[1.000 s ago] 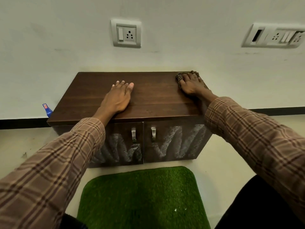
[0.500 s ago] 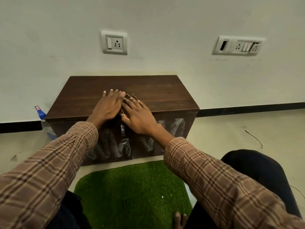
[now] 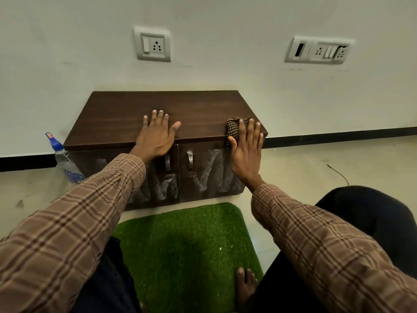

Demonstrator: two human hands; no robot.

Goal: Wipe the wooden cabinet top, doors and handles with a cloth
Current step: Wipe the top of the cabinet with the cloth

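Observation:
A low dark wooden cabinet stands against the wall, with two doors streaked with white smears and two metal handles. My left hand lies flat, fingers spread, on the front middle of the top. My right hand presses a brown checked cloth onto the front right corner of the top, the palm hanging over the edge in front of the right door.
A spray bottle with a blue cap stands on the floor at the cabinet's left side. A green grass-like mat lies in front, with my bare foot on it. Two wall sockets sit above. A thin cable lies on the floor to the right.
My right hand has slid the cloth from the middle of the top, beside my left hand, to the front right corner. My left hand has stayed near the middle front.

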